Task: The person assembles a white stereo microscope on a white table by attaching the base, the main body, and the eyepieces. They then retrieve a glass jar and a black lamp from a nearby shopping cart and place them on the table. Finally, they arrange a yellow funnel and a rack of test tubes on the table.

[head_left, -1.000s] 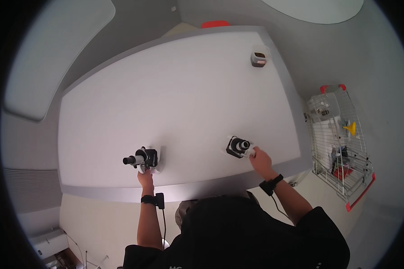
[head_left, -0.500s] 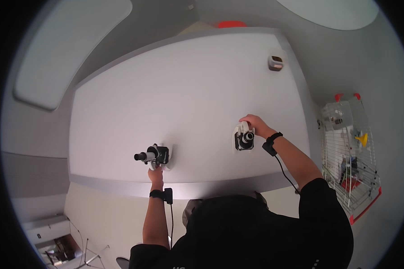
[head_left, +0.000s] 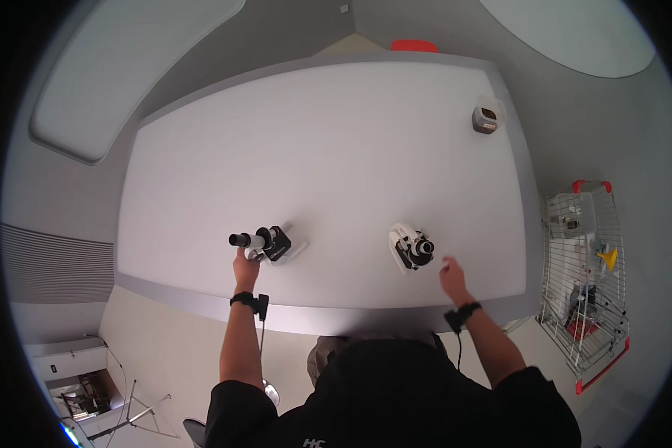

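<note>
A black and white microscope (head_left: 275, 243) stands on the left part of the white table, its eyepiece tube pointing left. My left hand (head_left: 246, 270) is closed on the near side of it, below the tube; the fingertips are partly hidden. To the right stands a second white and black microscope (head_left: 413, 246), seen almost straight down its eyepiece. My right hand (head_left: 452, 278) is off this microscope, a short way to its right and nearer to me. Its fingers look loosely bent and apart, with nothing seen in them.
The white table (head_left: 321, 142) has a grey border. At its far right corner sits a clear plastic container (head_left: 485, 121) with dark contents. A wire shopping cart (head_left: 586, 276) with a yellow funnel (head_left: 609, 258) stands right of the table. A red object (head_left: 414, 46) shows beyond the far edge.
My right hand has let go of the right microscope and come back toward me. Both microscopes now stand at different angles. My left hand stays on the left one.
</note>
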A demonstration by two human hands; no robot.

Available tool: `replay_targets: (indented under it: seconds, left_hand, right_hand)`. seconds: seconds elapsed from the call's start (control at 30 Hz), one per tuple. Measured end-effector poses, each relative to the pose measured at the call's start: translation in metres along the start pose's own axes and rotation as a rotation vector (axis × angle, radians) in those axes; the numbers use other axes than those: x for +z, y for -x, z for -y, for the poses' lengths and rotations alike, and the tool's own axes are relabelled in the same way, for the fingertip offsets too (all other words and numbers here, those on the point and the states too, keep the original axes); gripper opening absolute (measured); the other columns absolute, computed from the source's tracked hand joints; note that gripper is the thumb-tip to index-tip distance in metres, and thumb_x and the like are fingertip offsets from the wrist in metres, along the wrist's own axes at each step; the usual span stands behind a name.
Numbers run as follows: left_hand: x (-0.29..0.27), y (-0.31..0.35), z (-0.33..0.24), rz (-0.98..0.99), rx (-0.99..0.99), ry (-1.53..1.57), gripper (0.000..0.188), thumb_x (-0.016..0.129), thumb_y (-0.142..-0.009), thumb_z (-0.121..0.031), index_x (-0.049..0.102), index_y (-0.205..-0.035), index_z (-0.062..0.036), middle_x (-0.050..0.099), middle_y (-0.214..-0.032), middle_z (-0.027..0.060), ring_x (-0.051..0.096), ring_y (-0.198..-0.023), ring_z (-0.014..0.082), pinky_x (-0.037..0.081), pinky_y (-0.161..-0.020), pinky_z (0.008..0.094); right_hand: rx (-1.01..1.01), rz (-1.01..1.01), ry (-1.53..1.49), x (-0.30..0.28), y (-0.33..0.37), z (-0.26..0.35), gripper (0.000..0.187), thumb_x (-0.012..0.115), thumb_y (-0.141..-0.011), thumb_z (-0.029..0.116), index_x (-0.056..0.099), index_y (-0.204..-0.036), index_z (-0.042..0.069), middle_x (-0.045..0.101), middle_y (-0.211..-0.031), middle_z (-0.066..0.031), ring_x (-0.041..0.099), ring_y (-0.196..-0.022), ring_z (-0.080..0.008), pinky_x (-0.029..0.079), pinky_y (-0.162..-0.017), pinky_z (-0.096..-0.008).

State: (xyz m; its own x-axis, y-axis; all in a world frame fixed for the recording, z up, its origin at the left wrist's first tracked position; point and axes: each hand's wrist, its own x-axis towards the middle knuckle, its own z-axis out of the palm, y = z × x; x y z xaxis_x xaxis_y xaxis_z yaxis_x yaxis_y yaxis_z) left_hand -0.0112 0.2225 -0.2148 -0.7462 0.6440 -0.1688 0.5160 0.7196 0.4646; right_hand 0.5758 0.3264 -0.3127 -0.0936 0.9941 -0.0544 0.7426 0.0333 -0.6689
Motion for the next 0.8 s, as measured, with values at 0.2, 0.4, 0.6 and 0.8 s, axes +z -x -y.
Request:
replay_targets:
  seconds: [0.2,0.4,0.6,0.8]
  left_hand:
    - [0.002,-0.093,0.064,0.122,0.019,0.353,0.031,0.065,-0.078,0.0,0.064,-0.109,-0.0033,0.069,-0.086,0.017,0.069,-0.078,0.0235,0.056,-0.062,0.0351]
    - [0.017,-0.165,0.031,0.195,0.091,0.423,0.021,0.056,-0.078,0.009,0.065,-0.097,0.0035,0.068,-0.078,0.0097,0.065,-0.068,0.0174,0.05,-0.054,0.0322]
    - [0.024,-0.22,-0.089,0.023,0.318,-0.159,0.037,0.074,-0.067,-0.016,0.065,-0.101,-0.0018,0.067,-0.093,0.021,0.065,-0.092,0.0369,0.052,-0.079,0.043]
    - [0.063,-0.305,-0.189,0.18,0.05,0.344,0.029,0.055,-0.08,-0.016,0.064,-0.099,0.003,0.068,-0.068,0.0152,0.068,-0.055,0.0249,0.056,-0.058,0.0355]
  right_hand:
    - [0.007,0.524,-0.114,0.015,0.084,0.088,0.032,0.056,-0.081,0.009,0.058,-0.114,0.006,0.064,-0.089,-0.0168,0.062,-0.084,-0.0339,0.05,-0.076,-0.0423]
    - [-0.403,0.39,0.151,0.067,0.057,0.139,0.037,0.06,-0.079,0.014,0.056,-0.115,0.004,0.057,-0.115,-0.0161,0.054,-0.106,-0.0342,0.046,-0.09,-0.0451]
    - [-0.449,0.168,0.331,0.105,0.037,0.188,0.052,0.061,-0.08,0.021,0.05,-0.127,0.005,0.043,-0.13,-0.0232,0.04,-0.124,-0.0411,0.033,-0.104,-0.0543]
    - [-0.35,0.136,0.365,0.133,0.046,0.179,0.056,0.061,-0.079,0.028,0.048,-0.13,0.011,0.042,-0.135,-0.0212,0.036,-0.13,-0.0418,0.029,-0.108,-0.0578]
